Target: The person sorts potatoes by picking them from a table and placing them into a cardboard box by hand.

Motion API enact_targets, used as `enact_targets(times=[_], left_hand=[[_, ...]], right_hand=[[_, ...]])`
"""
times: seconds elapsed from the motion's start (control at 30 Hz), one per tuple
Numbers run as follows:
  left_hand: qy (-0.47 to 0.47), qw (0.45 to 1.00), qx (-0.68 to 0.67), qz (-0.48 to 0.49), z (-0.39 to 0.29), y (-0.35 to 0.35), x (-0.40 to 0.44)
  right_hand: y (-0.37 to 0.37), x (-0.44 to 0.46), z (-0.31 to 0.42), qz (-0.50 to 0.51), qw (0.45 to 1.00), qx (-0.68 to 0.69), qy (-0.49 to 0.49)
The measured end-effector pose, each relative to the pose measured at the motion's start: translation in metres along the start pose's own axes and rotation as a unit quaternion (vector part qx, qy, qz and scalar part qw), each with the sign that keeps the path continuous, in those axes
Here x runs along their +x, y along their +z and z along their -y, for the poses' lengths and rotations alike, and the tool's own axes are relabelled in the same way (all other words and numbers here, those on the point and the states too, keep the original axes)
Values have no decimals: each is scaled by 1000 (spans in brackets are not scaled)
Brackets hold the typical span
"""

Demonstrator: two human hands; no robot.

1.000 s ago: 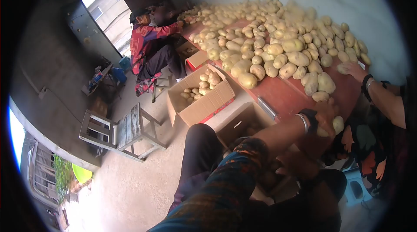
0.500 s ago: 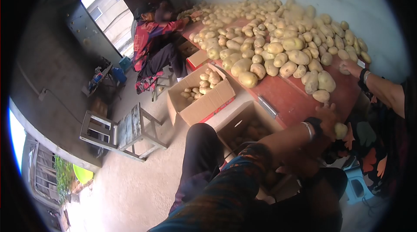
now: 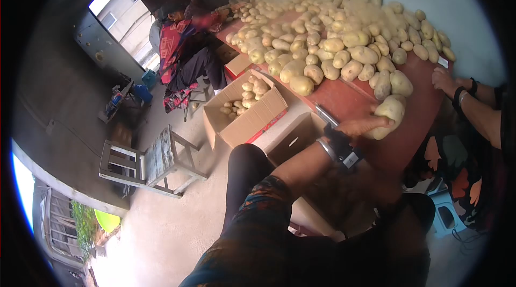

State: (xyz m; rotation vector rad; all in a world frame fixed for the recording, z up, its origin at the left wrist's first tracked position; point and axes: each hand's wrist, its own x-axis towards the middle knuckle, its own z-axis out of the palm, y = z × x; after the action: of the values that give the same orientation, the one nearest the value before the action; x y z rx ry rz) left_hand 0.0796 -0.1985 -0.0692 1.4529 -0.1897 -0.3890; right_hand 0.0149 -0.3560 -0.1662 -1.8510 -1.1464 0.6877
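My left hand (image 3: pixel 363 126) reaches over the near edge of the red tabletop, its fingers closed round a large pale potato (image 3: pixel 391 108). A bracelet and a small black device sit on that wrist. Just beyond, more potatoes (image 3: pixel 400 84) lie at the tip of a big heap. Under my left forearm, in deep shadow, my right hand (image 3: pixel 371 193) is dim and blurred above an open cardboard box (image 3: pixel 301 139). Its fingers cannot be made out, and the box's contents are mostly hidden.
Another open box (image 3: pixel 258 120) holding potatoes stands on the floor to the left. A wooden chair (image 3: pixel 161 160) is farther left. One person (image 3: pixel 183 53) sits at the table's far end; another person's hand (image 3: pixel 444 80) rests at the right edge. A blue stool (image 3: pixel 445 214) stands lower right.
My left hand has moved left and up onto the large potato. The small potato beside it earlier is out of sight. The other person's hand at right has drawn back from the heap.
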Motion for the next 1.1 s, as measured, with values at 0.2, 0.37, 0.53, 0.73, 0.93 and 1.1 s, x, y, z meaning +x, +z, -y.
enact_targets(times=[0.2,0.37,0.53,0.73,0.93,1.1], left_hand=[[-93,982,-147,-76,21,-74,-81],[-211,951,-117,-194,69,-105,-120],[-301,899,-155,-277,135,-115,-127],[-354,877,-136,-296,190,-155,-123],[-324,903,-155,-236,192,-133,-141],[-315,930,134,-134,224,-133,-126]], right_hand=[[-25,3,50,48,948,-297,100],[-26,10,48,68,947,-289,125],[-25,15,47,71,947,-292,116],[-25,17,47,89,940,-308,117],[-25,18,50,100,945,-289,111],[-20,16,47,79,947,-300,79]])
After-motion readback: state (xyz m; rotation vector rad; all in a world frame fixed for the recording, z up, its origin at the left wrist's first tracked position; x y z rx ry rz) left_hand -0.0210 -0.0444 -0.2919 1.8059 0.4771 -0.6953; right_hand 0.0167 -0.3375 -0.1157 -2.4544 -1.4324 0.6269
